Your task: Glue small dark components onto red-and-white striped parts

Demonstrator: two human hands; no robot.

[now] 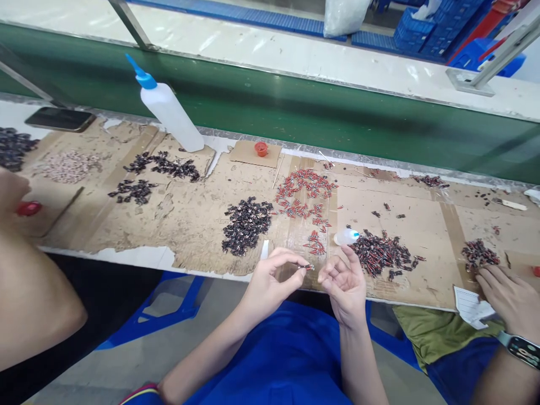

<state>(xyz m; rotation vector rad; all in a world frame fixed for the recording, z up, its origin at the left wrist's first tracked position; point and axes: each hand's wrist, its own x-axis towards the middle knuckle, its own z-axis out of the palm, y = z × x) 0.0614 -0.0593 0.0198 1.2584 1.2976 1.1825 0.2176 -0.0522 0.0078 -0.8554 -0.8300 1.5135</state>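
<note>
My left hand pinches a small black and red part with a shiny metal end between thumb and forefinger, just over the table's front edge. Close by on its right, my right hand is palm up, the fingers loosely curled and apart; I see nothing in it. Behind the right hand lie a small white bottle with a blue tip and a heap of black and red parts. Red pieces with metal ends are spread beyond my hands. A pile of black pieces lies to the left.
A large white squeeze bottle stands behind, near a red cup. On the right, a co-worker's hand touches another pile of parts. Another person's arm fills the left side. A green belt runs along the back.
</note>
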